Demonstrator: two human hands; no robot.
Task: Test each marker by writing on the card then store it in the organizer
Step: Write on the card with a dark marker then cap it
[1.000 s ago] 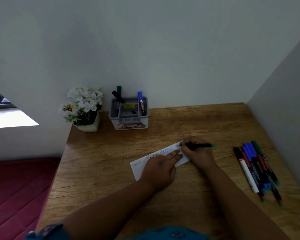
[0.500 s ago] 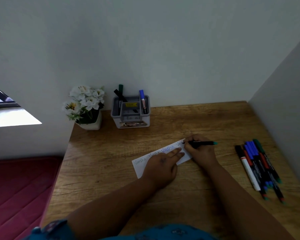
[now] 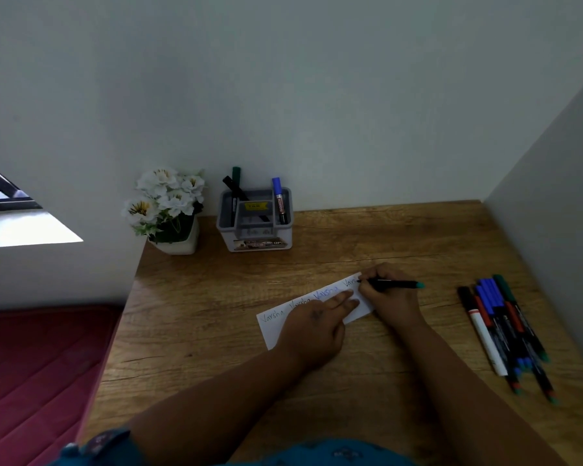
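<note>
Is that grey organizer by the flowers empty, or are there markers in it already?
Not empty: the organizer holds three markers, green, black and blue, sticking out the top.

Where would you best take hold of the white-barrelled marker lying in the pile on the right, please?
Grip the white-barrelled marker mid-barrel from above and its left. It lies flat at the pile's left edge, so that side is open; other markers crowd its right.
</note>
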